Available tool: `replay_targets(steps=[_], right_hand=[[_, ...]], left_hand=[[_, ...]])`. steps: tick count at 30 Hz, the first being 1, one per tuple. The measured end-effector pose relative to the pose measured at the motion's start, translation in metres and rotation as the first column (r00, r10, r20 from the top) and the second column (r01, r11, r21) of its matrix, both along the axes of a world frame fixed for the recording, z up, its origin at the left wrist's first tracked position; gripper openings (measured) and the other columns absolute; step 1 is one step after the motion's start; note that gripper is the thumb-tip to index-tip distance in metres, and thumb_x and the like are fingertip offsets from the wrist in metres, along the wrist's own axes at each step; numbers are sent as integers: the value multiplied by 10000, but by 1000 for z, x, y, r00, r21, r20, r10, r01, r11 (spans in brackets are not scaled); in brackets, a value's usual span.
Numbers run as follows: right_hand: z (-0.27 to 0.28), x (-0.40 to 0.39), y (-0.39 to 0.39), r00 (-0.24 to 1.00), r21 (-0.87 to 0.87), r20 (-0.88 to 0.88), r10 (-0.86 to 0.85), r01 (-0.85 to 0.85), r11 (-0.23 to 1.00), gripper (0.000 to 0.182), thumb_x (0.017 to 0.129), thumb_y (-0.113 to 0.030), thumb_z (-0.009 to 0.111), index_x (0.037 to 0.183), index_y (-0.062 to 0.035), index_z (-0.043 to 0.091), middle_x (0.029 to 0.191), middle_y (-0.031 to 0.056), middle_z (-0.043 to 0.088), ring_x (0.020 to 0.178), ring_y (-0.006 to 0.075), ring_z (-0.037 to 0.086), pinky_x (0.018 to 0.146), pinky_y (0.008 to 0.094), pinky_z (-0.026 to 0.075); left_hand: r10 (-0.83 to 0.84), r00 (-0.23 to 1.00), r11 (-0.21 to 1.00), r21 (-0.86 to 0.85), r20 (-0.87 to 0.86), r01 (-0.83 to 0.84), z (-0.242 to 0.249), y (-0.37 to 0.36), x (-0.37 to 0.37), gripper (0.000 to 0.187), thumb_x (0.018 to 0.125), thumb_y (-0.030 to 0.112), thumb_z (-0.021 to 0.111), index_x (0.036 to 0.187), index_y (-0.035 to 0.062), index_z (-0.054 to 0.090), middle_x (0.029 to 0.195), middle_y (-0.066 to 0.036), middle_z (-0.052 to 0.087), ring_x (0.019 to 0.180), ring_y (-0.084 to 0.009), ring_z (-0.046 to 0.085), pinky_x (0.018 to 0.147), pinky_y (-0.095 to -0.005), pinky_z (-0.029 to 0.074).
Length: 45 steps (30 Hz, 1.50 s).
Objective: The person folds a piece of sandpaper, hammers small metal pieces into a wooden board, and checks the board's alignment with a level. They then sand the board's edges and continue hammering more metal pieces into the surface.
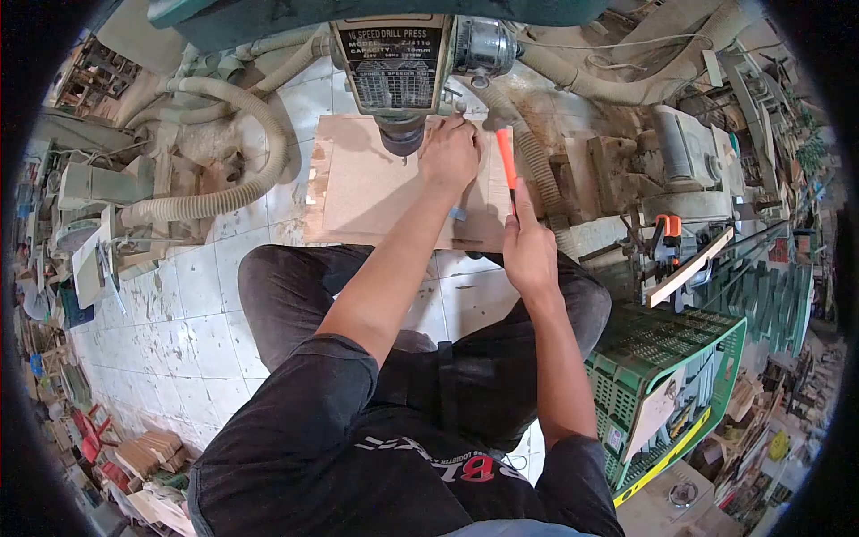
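My right hand (530,255) is wrapped round the black grip of a hammer (507,159) with an orange shaft. The hammer's dark head points away from me, over the right part of a flat wooden board (376,192). My left hand (450,154) is at the far part of this board, just right of the chuck (402,137) of a drill press (391,67). Its fingers are curled near a small metal part, and what they hold, if anything, is hidden. A small blue piece (457,214) shows beside my left wrist.
Ribbed hoses (210,195) run along the floor at left and behind the press. A green plastic crate (617,345) with tools stands at my right, near an orange clamp (667,226) and a wooden strip (689,267). Wood scraps (148,452) lie at lower left.
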State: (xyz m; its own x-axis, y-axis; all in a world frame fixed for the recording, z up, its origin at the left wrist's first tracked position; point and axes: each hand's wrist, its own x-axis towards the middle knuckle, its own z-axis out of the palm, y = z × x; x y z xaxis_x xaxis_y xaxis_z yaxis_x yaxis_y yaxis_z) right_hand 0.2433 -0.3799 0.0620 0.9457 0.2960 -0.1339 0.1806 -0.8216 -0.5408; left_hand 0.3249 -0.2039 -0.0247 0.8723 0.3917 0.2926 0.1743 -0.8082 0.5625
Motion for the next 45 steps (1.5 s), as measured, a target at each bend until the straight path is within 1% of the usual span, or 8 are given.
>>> replay_targets(steps=[13, 16, 17, 19, 21, 24, 31, 45], right_hand=[[-14, -1, 3, 996, 115, 46, -77, 71, 991, 540, 988, -118, 523, 1522, -113, 440, 915, 337, 678, 899, 528, 656, 836, 577, 504], [-28, 6, 8, 979, 259, 66, -195, 172, 950, 267, 975, -110, 587, 1206, 24, 596, 919, 201, 693, 867, 352, 712, 842, 434, 529], [-16, 6, 15, 929, 352, -242, -280, 353, 867, 194, 971, -124, 595, 1112, 9, 612, 823, 118, 645, 849, 248, 704, 787, 401, 527], [-61, 19, 5, 979, 379, -28, -203, 198, 904, 189, 980, -146, 596, 1099, 0, 611, 779, 65, 595, 868, 176, 689, 751, 367, 517], [-68, 24, 13, 980, 385, -66, -185, 196, 902, 213, 991, -165, 594, 1112, 10, 611, 847, 88, 640, 897, 176, 675, 800, 350, 516], [-79, 19, 17, 973, 442, 82, -217, 160, 883, 247, 983, -211, 590, 1085, 14, 603, 949, 247, 682, 947, 438, 667, 849, 489, 497], [-80, 21, 19, 984, 362, 112, -138, 89, 928, 268, 984, -170, 574, 1206, -46, 657, 1030, 218, 698, 995, 402, 676, 892, 479, 500], [-84, 19, 17, 988, 445, 20, -150, 126, 887, 304, 971, -160, 554, 1230, -36, 654, 1038, 195, 705, 1005, 358, 683, 918, 423, 506]], left_hand=[[-25, 997, 999, -44, 71, 28, -11, -2, 5, 131, 831, 175, 698, 913, 82, 739, 1059, -104, 680, 1061, -320, 630, 970, -438, 455], [-39, 991, 999, -33, 131, 44, -9, 1, -9, 113, 827, 148, 695, 906, 74, 728, 1043, -123, 681, 1030, -339, 639, 930, -451, 491], [-82, 977, 994, -48, 196, 94, -5, 3, -21, 105, 826, 133, 694, 907, 72, 722, 1036, -131, 683, 1010, -349, 645, 903, -458, 510], [-172, 964, 979, -73, 205, 190, 9, 6, -69, 109, 831, 111, 689, 922, 54, 708, 1022, -143, 686, 968, -364, 654, 854, -473, 529], [-403, 915, 869, -310, 6, 385, 30, 18, -118, 125, 839, 106, 680, 934, 26, 699, 1006, -174, 682, 965, -376, 653, 834, -463, 542], [-162, 986, 977, -135, 22, 164, 16, 77, -170, 222, 842, 143, 700, 1031, 27, 687, 1072, -167, 677, 1000, -366, 651, 869, -463, 537], [-93, 965, 982, 140, -244, 130, 18, 144, -213, 723, 817, 282, 800, 1434, 13, 538, 1560, -170, 450, 1483, -323, 365, 1213, -443, 319], [-101, 960, 994, 22, -261, 110, 6, 148, -215, 824, 779, 401, 845, 1461, 57, 534, 1622, -156, 373, 1531, -323, 286, 1219, -398, 335]])
